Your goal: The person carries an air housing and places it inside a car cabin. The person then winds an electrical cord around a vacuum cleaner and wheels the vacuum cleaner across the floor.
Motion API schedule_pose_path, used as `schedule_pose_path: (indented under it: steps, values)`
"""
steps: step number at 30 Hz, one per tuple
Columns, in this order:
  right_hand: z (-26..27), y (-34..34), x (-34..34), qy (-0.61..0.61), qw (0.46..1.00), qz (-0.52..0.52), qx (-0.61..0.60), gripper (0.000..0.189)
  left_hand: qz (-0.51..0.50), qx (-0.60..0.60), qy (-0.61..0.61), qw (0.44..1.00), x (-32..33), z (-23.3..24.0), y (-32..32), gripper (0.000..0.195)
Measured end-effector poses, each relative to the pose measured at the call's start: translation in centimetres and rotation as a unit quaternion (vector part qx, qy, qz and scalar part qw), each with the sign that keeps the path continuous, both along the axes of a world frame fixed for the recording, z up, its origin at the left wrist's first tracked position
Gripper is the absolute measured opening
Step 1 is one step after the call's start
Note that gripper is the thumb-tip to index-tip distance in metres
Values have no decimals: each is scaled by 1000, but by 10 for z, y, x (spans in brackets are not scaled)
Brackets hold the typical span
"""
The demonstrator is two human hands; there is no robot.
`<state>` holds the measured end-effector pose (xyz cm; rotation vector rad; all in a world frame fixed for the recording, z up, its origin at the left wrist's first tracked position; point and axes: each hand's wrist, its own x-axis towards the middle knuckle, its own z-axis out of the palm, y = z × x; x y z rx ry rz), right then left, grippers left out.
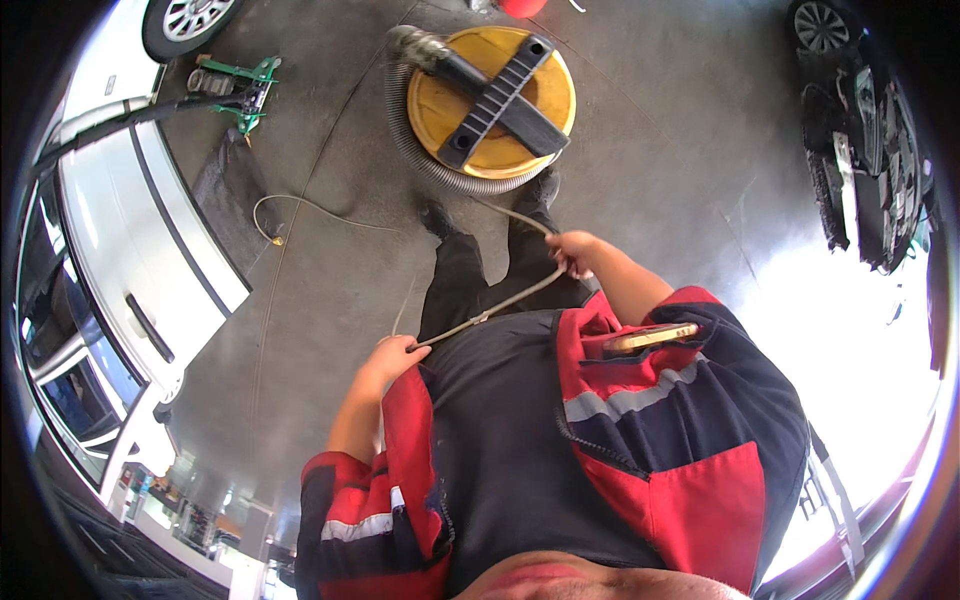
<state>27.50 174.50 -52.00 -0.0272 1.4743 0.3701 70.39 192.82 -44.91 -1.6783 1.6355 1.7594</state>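
A beige power cord runs between my two hands across the front of my body. My left hand is closed around it near my waist on the left. Farther forward, my right hand grips the same cord, which continues toward the vacuum cleaner. That machine stands right before my feet, with a round yellow lid and a black crossbar on top. A grey corrugated hose is wrapped around it. To the left, a loose stretch of cord lies on the floor, ending in a plug.
A white car with an open door is on the left. Near its wheel stands a green floor jack by a dark mat. Dark car parts lie at right, near another wheel. A red object is ahead.
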Motion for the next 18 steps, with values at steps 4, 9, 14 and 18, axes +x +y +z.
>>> schedule_pose_path:
  steps: [4,9,14,18]
  values:
    - [-47,-67,-14,116,983,-20,-142,45,16,-20,-113,993,6,12,-10,33]
    - [-88,-163,-56,72,974,-175,-129,37,42,-104,-83,990,-40,62,-83,28]
    - [-64,-206,-51,-40,822,-514,-242,51,25,-210,-26,977,-134,144,-227,23]
    - [-10,-213,-59,-96,788,-543,-276,57,79,-321,-38,943,-210,169,-374,25]
